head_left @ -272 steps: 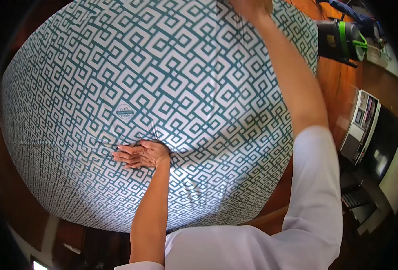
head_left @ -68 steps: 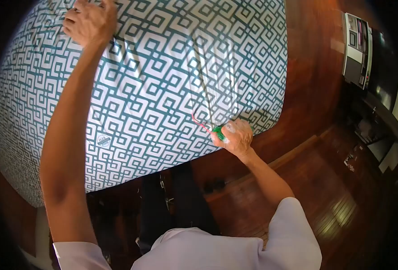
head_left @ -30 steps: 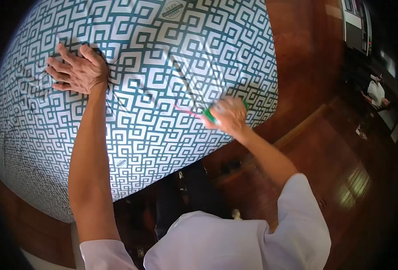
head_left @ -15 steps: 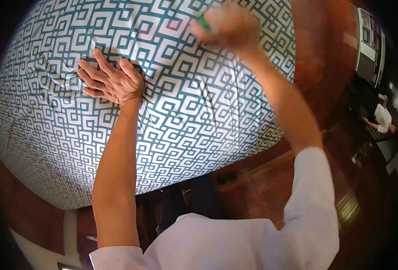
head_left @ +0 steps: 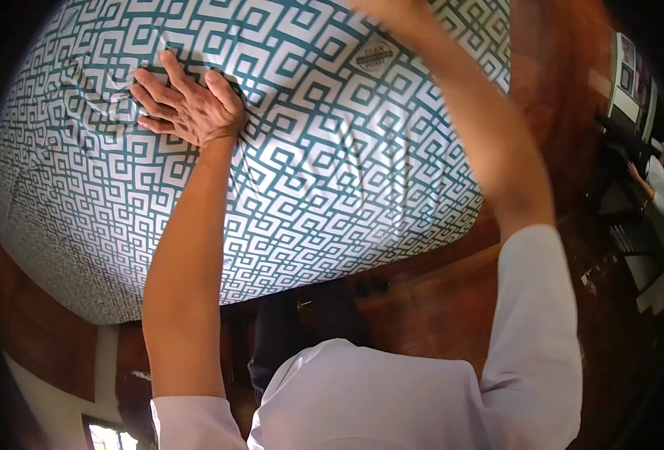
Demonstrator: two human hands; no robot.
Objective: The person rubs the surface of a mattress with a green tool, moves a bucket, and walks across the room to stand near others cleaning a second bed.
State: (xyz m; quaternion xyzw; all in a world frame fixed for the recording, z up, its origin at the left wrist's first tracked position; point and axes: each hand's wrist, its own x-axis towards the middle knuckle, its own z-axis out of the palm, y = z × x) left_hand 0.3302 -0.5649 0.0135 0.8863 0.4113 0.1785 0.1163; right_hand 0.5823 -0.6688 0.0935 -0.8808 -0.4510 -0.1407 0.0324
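A large cloth with a teal and white pattern of nested squares covers a broad surface. My left hand lies flat on it at the upper left with its fingers spread, and small wrinkles run through the cloth beside it. At the top edge of the view is my right hand, blurred and partly cut off, over the far part of the cloth. Its fingers and anything in them are out of sight. A round printed mark shows on the cloth just below that hand.
Reddish-brown wooden floor shows beyond the cloth's near edge. Another person in a white top is at the far right, beside a dark slatted piece. A white-framed unit stands at the upper right.
My right hand has moved up, partly out of view, and the green thing seen at its fingers is no longer visible. My left hand remains flat on the cloth. The view has shifted slightly.
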